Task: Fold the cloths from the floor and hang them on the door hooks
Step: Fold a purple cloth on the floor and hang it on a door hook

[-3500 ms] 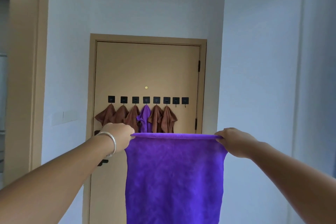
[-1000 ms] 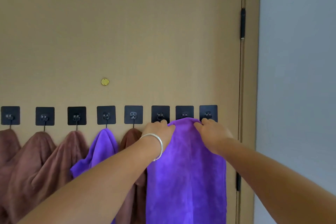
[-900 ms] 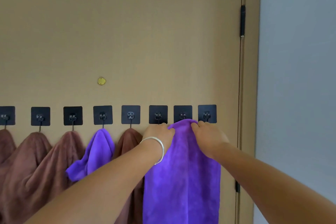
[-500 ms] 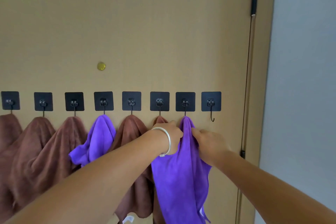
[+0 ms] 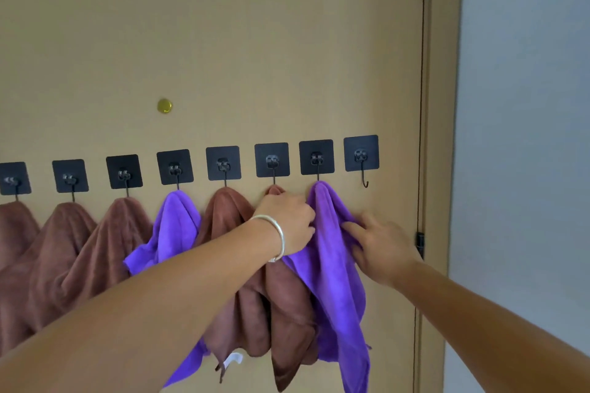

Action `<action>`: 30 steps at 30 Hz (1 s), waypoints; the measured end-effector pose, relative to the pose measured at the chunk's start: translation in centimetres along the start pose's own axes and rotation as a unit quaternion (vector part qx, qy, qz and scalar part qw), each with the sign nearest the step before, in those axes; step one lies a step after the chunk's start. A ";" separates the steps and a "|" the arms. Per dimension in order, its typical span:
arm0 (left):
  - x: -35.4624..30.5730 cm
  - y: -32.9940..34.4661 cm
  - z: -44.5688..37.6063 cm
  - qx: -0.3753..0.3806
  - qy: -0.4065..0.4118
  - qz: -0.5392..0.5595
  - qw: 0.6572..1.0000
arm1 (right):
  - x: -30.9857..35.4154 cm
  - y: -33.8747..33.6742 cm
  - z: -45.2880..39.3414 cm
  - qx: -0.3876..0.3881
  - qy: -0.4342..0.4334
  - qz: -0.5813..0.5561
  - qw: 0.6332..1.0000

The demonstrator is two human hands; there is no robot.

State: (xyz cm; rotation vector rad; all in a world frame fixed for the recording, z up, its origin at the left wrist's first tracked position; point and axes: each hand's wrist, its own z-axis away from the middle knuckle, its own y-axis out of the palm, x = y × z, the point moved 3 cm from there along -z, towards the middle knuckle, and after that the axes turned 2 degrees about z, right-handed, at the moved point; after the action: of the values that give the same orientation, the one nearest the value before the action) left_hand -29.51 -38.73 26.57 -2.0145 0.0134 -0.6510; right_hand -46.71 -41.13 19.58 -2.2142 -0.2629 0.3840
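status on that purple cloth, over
Left hand pinching purple cloth, right hand open against it. Cloth on seventh hook. End hook bare, nothing blocking.

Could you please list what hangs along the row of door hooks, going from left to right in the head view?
Three brown cloths → purple cloth → brown cloth → brown cloth → purple cloth → bare hook.

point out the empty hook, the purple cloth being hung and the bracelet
empty hook [image 5: 365,182]: head view, its bare curved tip
purple cloth being hung [image 5: 332,268]: head view, middle of the drape
bracelet [image 5: 278,237]: head view, band at the left wrist
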 end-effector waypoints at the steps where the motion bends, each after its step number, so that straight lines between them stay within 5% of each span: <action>1: 0.3 -0.6 0.0 -0.044 -0.007 0.011 0.999 | 0.0 -0.3 0.2 0.007 0.010 0.006 1.000; 6: 0.9 -1.8 -0.1 -0.189 0.020 0.049 0.981 | -0.4 -3.2 1.5 0.006 0.104 0.055 0.993; 17: -2.5 -1.1 0.8 -0.215 0.147 0.202 0.944 | 1.5 -13.6 10.0 0.031 0.273 0.204 0.940; 30: -14.8 -11.8 8.0 -0.273 0.318 0.307 0.854 | 6.9 -27.5 25.5 0.065 0.396 0.354 0.845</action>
State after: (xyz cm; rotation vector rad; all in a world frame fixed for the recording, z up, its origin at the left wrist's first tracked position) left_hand -41.61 -22.14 26.66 -2.0331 1.3152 -0.9171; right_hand -51.00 -3.58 24.86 -2.0667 1.0184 -0.1612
